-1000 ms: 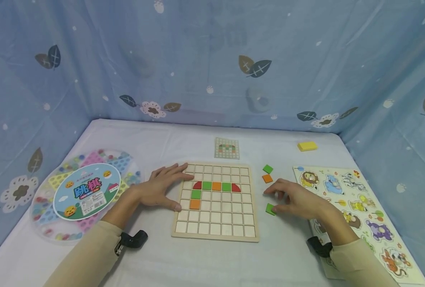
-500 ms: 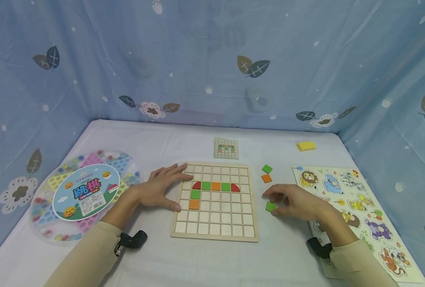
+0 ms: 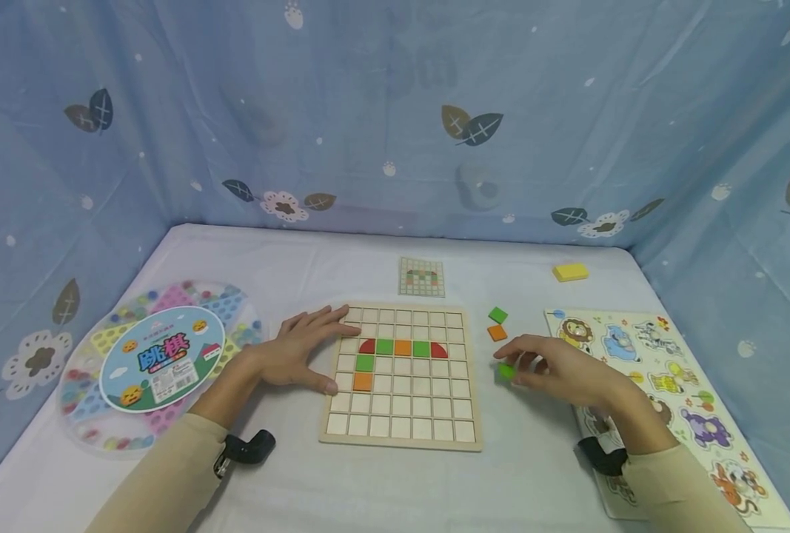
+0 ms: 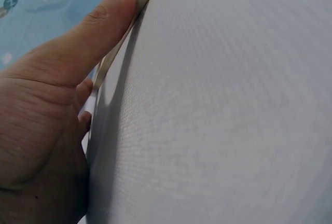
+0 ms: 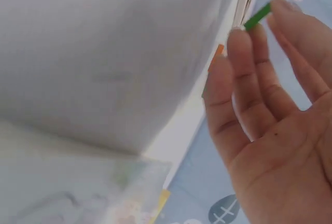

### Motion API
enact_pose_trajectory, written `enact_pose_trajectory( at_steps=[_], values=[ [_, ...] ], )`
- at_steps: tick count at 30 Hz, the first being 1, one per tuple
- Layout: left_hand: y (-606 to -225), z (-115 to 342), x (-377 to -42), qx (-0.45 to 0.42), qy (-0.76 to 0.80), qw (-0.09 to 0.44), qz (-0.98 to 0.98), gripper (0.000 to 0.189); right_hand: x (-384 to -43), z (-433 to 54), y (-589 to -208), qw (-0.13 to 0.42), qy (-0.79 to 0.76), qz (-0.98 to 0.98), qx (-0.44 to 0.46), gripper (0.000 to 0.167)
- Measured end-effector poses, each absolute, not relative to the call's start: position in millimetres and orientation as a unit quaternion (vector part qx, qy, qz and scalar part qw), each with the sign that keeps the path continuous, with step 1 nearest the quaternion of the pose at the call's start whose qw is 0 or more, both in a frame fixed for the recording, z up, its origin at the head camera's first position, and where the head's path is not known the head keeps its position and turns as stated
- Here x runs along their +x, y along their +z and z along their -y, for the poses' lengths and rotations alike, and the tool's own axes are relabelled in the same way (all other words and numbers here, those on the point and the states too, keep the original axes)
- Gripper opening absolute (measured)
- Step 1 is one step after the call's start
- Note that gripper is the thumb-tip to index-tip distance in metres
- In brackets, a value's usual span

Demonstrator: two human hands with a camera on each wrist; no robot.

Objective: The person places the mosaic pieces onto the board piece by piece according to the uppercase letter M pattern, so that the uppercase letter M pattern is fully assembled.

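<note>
My right hand [image 3: 557, 369] pinches a square green tile [image 5: 258, 16] between thumb and fingertips, just off the right edge of the wooden grid board [image 3: 401, 437]. Part of that tile is hidden by the fingers in the head view. Spread out along the board's left edge, my left hand [image 3: 295, 352] touches the frame with thumb and fingers. The board bears a row with a red quarter-round tile [image 3: 366, 346] at the left end, another red quarter-round tile [image 3: 438, 349] at the right, and green and orange squares between. Below the row's left part sit a green square [image 3: 364, 363] and an orange square [image 3: 362, 381].
A loose green tile [image 3: 497, 315] and an orange tile [image 3: 497, 332] lie right of the board. Behind it is a small pattern card [image 3: 422, 289]. A round Chinese checkers set [image 3: 161, 359] lies left, an animal puzzle board [image 3: 674, 370] right, and a yellow block [image 3: 571, 272] at the back.
The right hand has taken hold of the nearest green tile and raised it slightly from the cloth. My left hand stays at the board's left edge.
</note>
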State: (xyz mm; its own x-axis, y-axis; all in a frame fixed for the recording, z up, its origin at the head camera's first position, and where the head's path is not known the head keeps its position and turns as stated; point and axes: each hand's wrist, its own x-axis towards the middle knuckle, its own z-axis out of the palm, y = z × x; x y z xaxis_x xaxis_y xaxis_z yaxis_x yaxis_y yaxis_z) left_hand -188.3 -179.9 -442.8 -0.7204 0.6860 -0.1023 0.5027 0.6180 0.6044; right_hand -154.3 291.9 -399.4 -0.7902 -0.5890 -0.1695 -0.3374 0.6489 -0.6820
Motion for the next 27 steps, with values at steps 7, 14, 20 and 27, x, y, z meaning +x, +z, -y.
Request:
enact_pose_trajectory(
  at_steps=[7, 14, 20, 27],
  values=[
    [-441.4, 179.8, -188.8, 0.342, 0.283, 0.160, -0.882, 0.093, -158.1, -288.5, -403.6, 0.147, -0.379, -0.865, -0.293, 0.041],
    [-441.3, 180.4, -186.7, 0.338, 0.285, 0.164, -0.882, 0.093, -164.5, -276.8, -405.1, 0.155, -0.443, -0.826, -0.311, 0.040],
    [-442.7, 180.2, -186.3, 0.338, 0.284, 0.163, -0.882, 0.094, -167.2, -264.7, -401.0, 0.170, -0.470, -0.812, -0.303, 0.038],
    [-443.3, 181.1, -188.2, 0.339, 0.278, 0.162, -0.884, 0.095, -172.5, -249.2, -400.5, 0.179, -0.507, -0.782, -0.316, 0.034]
  ],
)
